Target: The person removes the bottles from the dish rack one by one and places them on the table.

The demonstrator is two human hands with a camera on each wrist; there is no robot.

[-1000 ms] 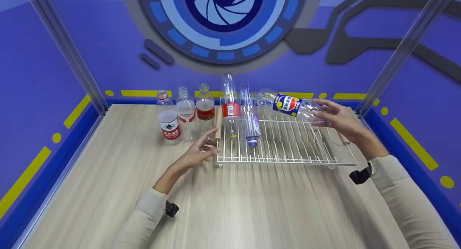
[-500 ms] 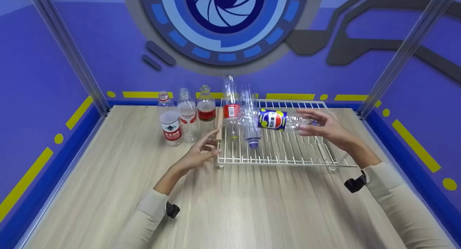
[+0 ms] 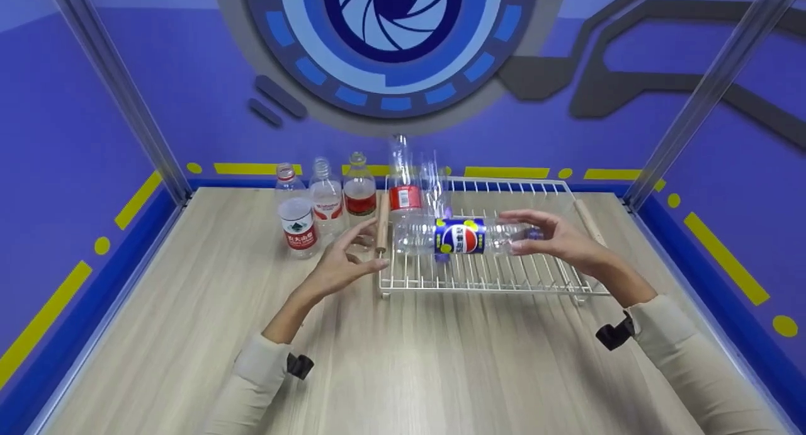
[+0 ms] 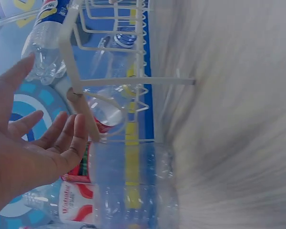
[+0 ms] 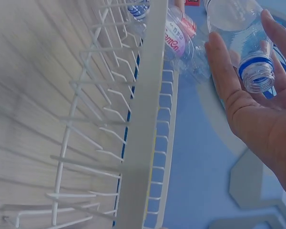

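Observation:
A clear empty bottle with a blue Pepsi label [image 3: 459, 235] [image 4: 44, 33] lies level in the air over the front left of a white wire rack [image 3: 497, 276] [image 4: 109, 81] [image 5: 148, 119]. My right hand [image 3: 527, 232] [image 5: 257, 62] grips it by the open neck [image 5: 255, 74], thumb on one side and fingers on the other. My left hand [image 3: 360, 246] [image 4: 38, 119] is spread, fingers straight, just left of the bottle's base; I cannot tell whether it touches. Two bottles stand upside down in the rack: a red-labelled one [image 3: 403, 192] and a clear one [image 3: 433, 180].
Three empty bottles [image 3: 297, 224] [image 3: 326, 199] [image 3: 360, 191] stand in a row left of the rack on the wooden table [image 3: 403, 359]. The rack has wooden handles [image 3: 380, 224] at both ends. Blue walls and metal posts [image 3: 119, 89] enclose the table.
My right hand has carried the Pepsi bottle down and to the left, from the rack's far right to its front left, turning it level. The left hand has lifted slightly toward the bottle's base.

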